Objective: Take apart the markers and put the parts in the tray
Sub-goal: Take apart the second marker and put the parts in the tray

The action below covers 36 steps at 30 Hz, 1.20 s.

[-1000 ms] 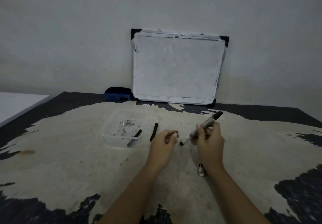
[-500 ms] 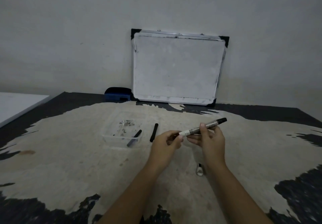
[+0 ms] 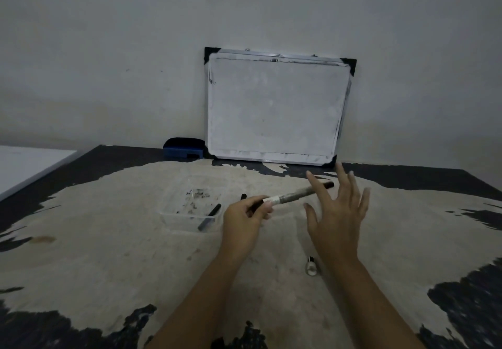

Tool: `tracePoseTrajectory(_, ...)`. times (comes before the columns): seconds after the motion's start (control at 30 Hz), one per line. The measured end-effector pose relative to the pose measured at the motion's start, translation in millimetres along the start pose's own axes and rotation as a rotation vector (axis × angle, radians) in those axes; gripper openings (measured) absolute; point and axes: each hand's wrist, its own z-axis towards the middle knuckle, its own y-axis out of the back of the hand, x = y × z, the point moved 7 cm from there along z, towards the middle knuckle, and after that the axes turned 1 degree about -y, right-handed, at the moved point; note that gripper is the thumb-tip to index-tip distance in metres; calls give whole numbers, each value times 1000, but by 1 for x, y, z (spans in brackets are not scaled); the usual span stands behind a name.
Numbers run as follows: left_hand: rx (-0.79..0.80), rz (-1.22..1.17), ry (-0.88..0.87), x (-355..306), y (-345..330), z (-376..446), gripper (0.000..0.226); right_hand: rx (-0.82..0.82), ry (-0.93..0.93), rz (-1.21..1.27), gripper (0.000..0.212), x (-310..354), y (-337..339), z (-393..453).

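My left hand (image 3: 245, 219) grips the near end of a grey marker (image 3: 292, 196), which points right and away, held level above the table. My right hand (image 3: 336, 210) is off the marker, fingers spread, just in front of its far end. A clear plastic tray (image 3: 173, 214) sits left of my left hand, with dark smudges inside and a black marker part (image 3: 209, 217) leaning over its near right rim. Another black part (image 3: 243, 196) lies behind my left hand, mostly hidden. A small white and black cap (image 3: 311, 266) lies on the table beside my right wrist.
A small whiteboard (image 3: 274, 107) leans on the wall at the back, a blue eraser (image 3: 183, 149) to its left. The table top (image 3: 108, 253) is worn beige with black patches. A white surface (image 3: 24, 164) lies at the far left.
My right hand has let go of the marker and spread its fingers. My left hand has taken hold of the marker's near end and now carries it alone.
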Motion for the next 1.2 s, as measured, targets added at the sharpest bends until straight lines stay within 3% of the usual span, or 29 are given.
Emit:
tracePoseTrajectory(0.13, 119, 71, -39, -14, -1, 0, 19, -33, 123, 13, 24, 4, 5, 1)
tracePoseTrajectory(0.27, 196, 224, -118, -27, 10, 5, 24, -34, 117, 57, 22, 0, 5, -1)
tracePoseTrajectory(0.4, 80, 302, -140, -40, 39, 16, 22, -52, 67, 55, 21, -3, 7, 0)
tracePoseTrajectory(0.5, -154, 336, -151, -47, 74, 21, 21, -48, 18, 48, 23, -9, 5, -1)
tracePoseTrajectory(0.63, -404, 564, -87, -33, 106, 21, 25, -3, -24, 42, 26, -10, 0, -2)
tracePoseTrajectory(0.8, -337, 1105, 86, -16, 102, 22, 24, 23, 3, 21, 28, -3, -3, -4)
tracePoseTrajectory(0.97, -280, 1213, 118, -16, 98, 20, 26, 38, 15, 18, 27, 1, -3, -5)
tracePoseTrajectory(1.03, -309, 1131, 34, -19, 94, 21, 25, 37, 22, 43, 26, 6, -2, -5)
tracePoseTrajectory(1.13, -271, 556, -163, -38, 78, 19, 29, 24, 8, 123, 23, 16, 3, -6)
tracePoseTrajectory(1.2, -116, 269, -167, -49, 54, 14, 33, 25, -17, 213, 21, 23, 6, -6)
